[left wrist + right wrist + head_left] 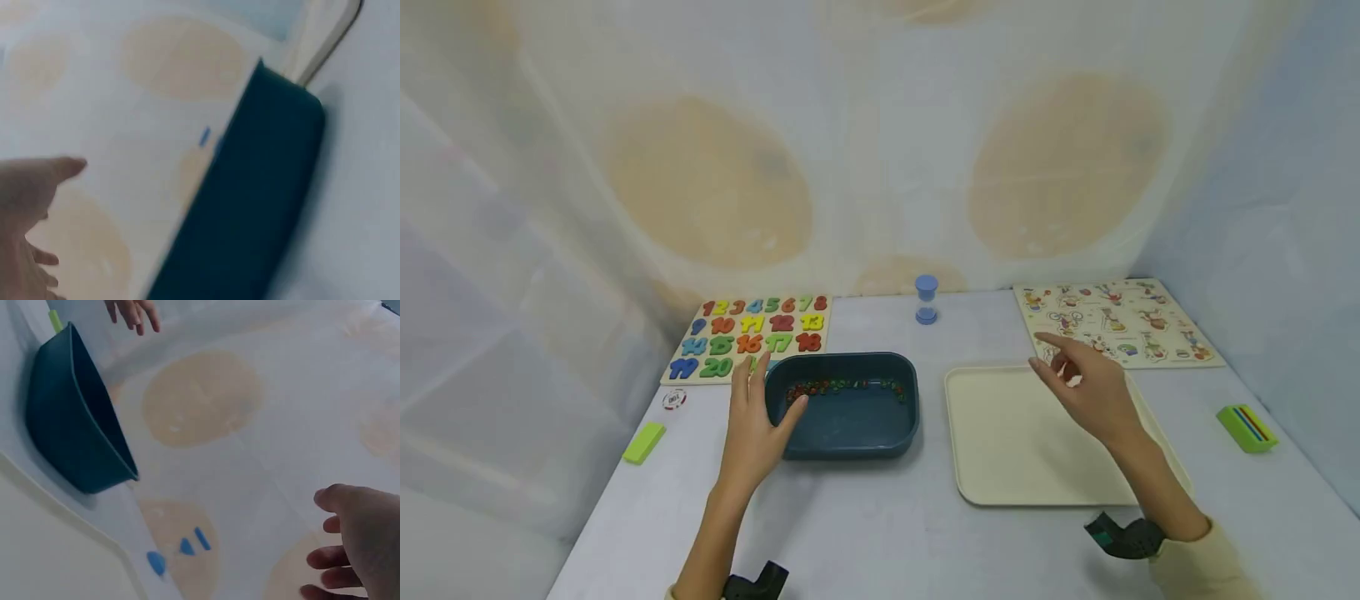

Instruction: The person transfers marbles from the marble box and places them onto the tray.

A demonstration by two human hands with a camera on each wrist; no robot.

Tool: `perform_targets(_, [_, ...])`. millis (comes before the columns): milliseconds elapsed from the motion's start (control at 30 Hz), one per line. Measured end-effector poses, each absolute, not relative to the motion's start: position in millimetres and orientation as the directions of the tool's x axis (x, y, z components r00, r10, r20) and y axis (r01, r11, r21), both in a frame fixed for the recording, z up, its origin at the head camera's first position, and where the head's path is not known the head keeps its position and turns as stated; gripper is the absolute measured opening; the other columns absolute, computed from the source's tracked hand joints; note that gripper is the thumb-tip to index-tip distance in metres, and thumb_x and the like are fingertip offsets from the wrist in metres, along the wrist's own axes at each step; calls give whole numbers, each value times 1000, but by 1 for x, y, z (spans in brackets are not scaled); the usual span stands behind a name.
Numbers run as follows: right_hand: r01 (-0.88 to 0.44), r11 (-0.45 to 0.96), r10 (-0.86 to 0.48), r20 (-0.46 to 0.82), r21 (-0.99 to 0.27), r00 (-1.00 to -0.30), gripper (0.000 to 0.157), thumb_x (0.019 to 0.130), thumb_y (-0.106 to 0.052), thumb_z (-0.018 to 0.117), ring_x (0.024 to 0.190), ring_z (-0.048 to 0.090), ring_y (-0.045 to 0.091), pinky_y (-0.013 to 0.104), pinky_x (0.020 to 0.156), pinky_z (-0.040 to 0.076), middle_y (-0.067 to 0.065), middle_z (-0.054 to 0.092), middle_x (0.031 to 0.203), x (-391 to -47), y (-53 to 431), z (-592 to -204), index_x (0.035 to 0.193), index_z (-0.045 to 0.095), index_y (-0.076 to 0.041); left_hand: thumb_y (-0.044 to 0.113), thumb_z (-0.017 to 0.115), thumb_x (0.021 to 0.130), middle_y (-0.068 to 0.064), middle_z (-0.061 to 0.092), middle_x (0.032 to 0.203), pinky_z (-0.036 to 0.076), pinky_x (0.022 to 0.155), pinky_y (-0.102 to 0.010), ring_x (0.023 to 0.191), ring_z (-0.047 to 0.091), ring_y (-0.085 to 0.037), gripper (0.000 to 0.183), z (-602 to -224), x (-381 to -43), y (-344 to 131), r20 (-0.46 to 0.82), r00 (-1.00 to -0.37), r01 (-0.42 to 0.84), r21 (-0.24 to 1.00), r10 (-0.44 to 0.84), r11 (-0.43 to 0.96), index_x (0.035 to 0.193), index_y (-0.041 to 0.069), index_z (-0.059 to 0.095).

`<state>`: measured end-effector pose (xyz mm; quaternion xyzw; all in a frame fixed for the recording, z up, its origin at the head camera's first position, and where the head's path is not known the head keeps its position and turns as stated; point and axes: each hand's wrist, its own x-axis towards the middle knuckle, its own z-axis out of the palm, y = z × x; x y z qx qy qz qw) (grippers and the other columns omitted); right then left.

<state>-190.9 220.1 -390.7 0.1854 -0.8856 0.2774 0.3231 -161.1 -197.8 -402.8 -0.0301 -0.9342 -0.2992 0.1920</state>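
Observation:
A dark teal rectangular basin [850, 433] stands at the table's middle, with small red and green pieces [820, 388] gathered along its far side. My left hand [752, 442] hovers by the basin's left rim, fingers extended and thumb apart; the left wrist view shows the hand [25, 200] away from the basin wall [250, 181]. Over the cream tray [1000, 450] on the right, my right hand [1093, 392] is raised with index finger and thumb apart. In the right wrist view this hand [375, 534] has loosely bent fingers with nothing in them.
Behind the basin lies a number puzzle board [730, 326]; a picture puzzle board [1165, 312] is behind the tray. A blue sand timer [927, 300] stands between them. A poker chip [674, 399] and green block [643, 443] lie left, a striped green block [1247, 428] right.

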Motion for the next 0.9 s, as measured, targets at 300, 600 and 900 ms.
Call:
perform_targets(300, [-484,586,-132,513,-650,-848,27,79,-26,69,38,20,2,22,35,21,-10,26,44,-202,173,-444,105,66,-23,50,68,72,-5,8,150,16,100,-62,136,9,-33,95,-452,-168,-226,-20,-991,-89,848,-136,522,143,36,5])
perform_targets(600, [-515,425,-340,396,-745,-853,28,79,-29,67,40,20,7,23,38,20,-6,26,45,-232,102,-443,106,67,-21,31,73,73,2,10,150,12,102,-60,137,5,-30,89,-479,-174,-241,-96,-994,-107,917,-49,383,138,47,14])
perform_targets(900, [-533,421,-532,276,-734,-801,28,79,-20,68,40,20,10,22,42,23,-3,24,46,-277,16,-435,107,67,-20,33,77,67,-5,20,148,21,98,-62,133,18,-36,91,-491,-175,-250,56,-998,33,849,-28,527,138,43,21])
